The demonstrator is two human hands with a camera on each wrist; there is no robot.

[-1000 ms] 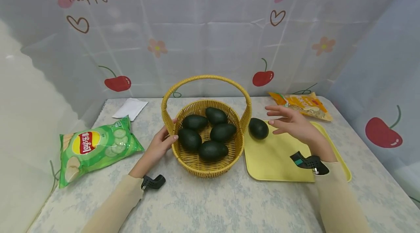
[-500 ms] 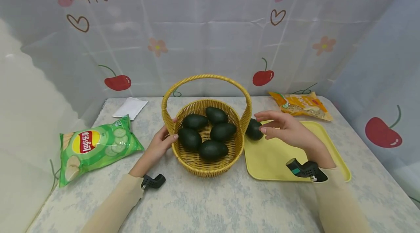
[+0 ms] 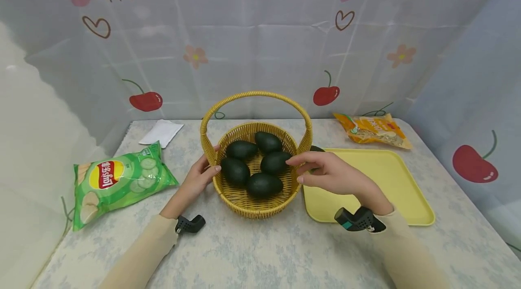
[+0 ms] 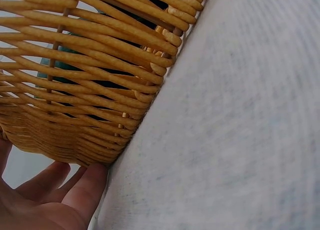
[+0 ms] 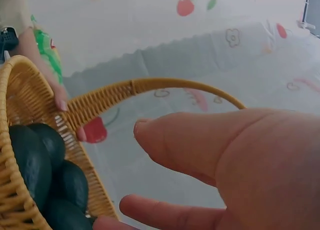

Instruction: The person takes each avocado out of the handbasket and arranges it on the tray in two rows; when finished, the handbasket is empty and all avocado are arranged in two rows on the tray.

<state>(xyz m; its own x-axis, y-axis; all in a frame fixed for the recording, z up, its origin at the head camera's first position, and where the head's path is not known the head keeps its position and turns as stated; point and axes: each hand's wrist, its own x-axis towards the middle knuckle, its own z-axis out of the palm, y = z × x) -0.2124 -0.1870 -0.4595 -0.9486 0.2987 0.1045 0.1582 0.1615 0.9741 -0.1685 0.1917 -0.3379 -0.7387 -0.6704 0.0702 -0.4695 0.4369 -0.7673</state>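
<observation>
Head view: left hand (image 3: 198,179) holds the basket (image 3: 255,198) rim, fingers curled over it. Right hand (image 3: 329,173) hovers at the right rim, fingers loosely spread, holding nothing. Five avocados (image 3: 263,185) inside; a sixth (image 3: 315,149) on the yellow tray (image 3: 390,185), mostly hidden. Chips bag (image 3: 118,181) left.
Left wrist: fingers (image 4: 85,192) under the basket wall.
Right wrist: empty palm beside the handle (image 5: 165,87).

It looked like a staged home-style booth: a table (image 3: 260,253) in a pale floral cloth, closed in by curtains (image 3: 252,40) printed with cherries, hearts and "happy".
</observation>
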